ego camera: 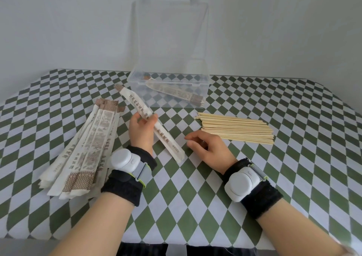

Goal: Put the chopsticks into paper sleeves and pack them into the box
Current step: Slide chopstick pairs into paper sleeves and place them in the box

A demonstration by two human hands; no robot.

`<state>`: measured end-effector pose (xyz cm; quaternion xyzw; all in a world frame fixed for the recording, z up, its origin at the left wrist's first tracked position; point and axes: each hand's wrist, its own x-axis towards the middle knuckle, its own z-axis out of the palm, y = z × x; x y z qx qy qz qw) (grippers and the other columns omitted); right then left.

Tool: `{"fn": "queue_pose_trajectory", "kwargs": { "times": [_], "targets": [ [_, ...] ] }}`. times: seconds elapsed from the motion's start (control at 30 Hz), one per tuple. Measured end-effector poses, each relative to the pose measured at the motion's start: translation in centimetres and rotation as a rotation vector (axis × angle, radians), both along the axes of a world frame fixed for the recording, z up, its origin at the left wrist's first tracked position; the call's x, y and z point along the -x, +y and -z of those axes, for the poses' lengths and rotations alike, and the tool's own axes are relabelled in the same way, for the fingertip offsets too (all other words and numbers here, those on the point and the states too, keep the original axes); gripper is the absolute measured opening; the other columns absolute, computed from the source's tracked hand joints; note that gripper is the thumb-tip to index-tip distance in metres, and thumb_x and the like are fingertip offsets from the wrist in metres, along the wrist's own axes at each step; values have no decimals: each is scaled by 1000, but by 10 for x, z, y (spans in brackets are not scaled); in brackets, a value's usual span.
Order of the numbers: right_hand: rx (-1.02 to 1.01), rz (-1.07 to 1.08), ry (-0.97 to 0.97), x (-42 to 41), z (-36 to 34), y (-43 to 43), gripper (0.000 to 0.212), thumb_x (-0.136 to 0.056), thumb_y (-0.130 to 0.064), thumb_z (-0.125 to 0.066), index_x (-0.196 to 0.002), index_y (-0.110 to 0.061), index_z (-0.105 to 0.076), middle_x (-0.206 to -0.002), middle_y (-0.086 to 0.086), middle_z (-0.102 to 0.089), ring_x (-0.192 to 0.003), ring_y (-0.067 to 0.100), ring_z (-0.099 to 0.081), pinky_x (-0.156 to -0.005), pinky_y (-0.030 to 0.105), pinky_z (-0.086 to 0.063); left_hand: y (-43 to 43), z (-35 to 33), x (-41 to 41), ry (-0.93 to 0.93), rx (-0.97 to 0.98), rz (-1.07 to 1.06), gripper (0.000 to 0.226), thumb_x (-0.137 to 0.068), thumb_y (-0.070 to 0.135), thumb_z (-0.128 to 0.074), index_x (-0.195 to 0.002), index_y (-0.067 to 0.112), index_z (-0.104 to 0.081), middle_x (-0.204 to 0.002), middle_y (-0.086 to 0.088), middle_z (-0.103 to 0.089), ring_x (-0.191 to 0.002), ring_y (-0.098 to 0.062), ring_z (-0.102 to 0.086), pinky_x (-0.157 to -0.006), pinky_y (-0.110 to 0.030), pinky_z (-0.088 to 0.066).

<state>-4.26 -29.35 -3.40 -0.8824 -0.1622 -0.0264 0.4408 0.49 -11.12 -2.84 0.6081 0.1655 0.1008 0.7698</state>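
Observation:
My left hand (142, 131) grips a white paper sleeve (168, 140) with brown print around its middle, holding it slanted above the table, its near end pointing toward me. My right hand (207, 147) hovers just right of that end, fingers loosely curled and holding nothing. A pile of bare wooden chopsticks (237, 128) lies to the right of my right hand. A fan of several empty sleeves (86, 149) lies at the left. The clear plastic box (168, 96) stands behind with its lid up, and one sleeved pair (176, 93) lies inside.
A green and white checked cloth (195, 197) covers the table, which ends at a pale wall behind the box. Both wrists carry black bands with white devices. The table's front edge runs near my forearms.

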Motion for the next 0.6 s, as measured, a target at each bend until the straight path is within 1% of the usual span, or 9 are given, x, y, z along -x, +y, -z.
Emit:
{"fn": "queue_pose_trajectory", "kwargs": {
  "times": [0.07,0.13,0.17,0.27,0.33,0.4,0.47,0.53,0.6],
  "targets": [
    [17,-39,40,-1,0,0,22,-87,-36,-58,-108,-28,-60,-90,-7,-63,-78,8,-54,-69,17,-45,1,3,-4,-3,34,50,40,-86,11,-64,-123,4,-52,-93,-1,-64,-82,-12,-62,-82,-29,-52],
    [49,-58,46,-2,0,0,28,-83,-35,-64,-110,-29,-58,-88,-9,-63,-78,8,-54,-69,19,-47,0,5,-5,-2,93,95,41,-86,11,-64,-125,4,-51,-94,-1,-63,-90,-15,-61,-93,-36,-50],
    [59,-61,40,-2,0,0,30,-82,-33,-66,-111,-29,-58,-87,-10,-62,-78,7,-54,-69,19,-46,0,5,-5,-7,116,108,40,-87,10,-63,-125,4,-51,-93,-1,-63,-90,-15,-60,-94,-36,-49],
    [45,-58,29,-1,0,1,31,-82,-26,-67,-112,-25,-59,-84,-11,-62,-76,6,-53,-68,14,-44,-1,4,-4,-35,184,128,36,-90,9,-59,-125,5,-49,-87,2,-61,-84,-10,-59,-89,-32,-49],
    [25,-55,27,-1,0,1,29,-83,-19,-66,-111,-23,-60,-83,-11,-60,-72,2,-52,-66,11,-43,-2,1,-2,-57,237,129,32,-91,7,-56,-123,7,-49,-88,1,-61,-84,-9,-60,-86,-29,-50],
    [-15,-31,36,-1,-1,0,28,-84,-12,-64,-110,-22,-61,-81,-11,-58,-68,-2,-50,-64,10,-42,-3,-2,0,-68,288,170,21,-94,7,-52,-115,10,-52,-91,0,-60,-86,-9,-59,-81,-25,-50],
    [-80,6,42,-1,-2,-1,26,-85,-10,-62,-107,-24,-61,-79,-11,-58,-66,-2,-50,-63,10,-42,-6,-5,2,-57,343,267,13,-97,9,-47,-106,15,-53,-91,-2,-57,-87,-11,-57,-85,-30,-50],
    [-138,38,48,-1,-3,-2,25,-85,-11,-62,-105,-26,-60,-79,-8,-60,-65,1,-50,-63,12,-44,-13,-7,6,-26,432,394,16,-99,10,-41,-110,14,-51,-89,-3,-54,-88,-13,-55,-92,-34,-47],
    [-163,51,42,-2,-2,-2,24,-86,-13,-61,-107,-25,-60,-80,-5,-61,-65,3,-51,-64,14,-46,-20,-7,11,-2,496,474,17,-99,9,-38,-111,12,-51,-85,-4,-52,-88,-14,-54,-84,-30,-48]
  ]
}}
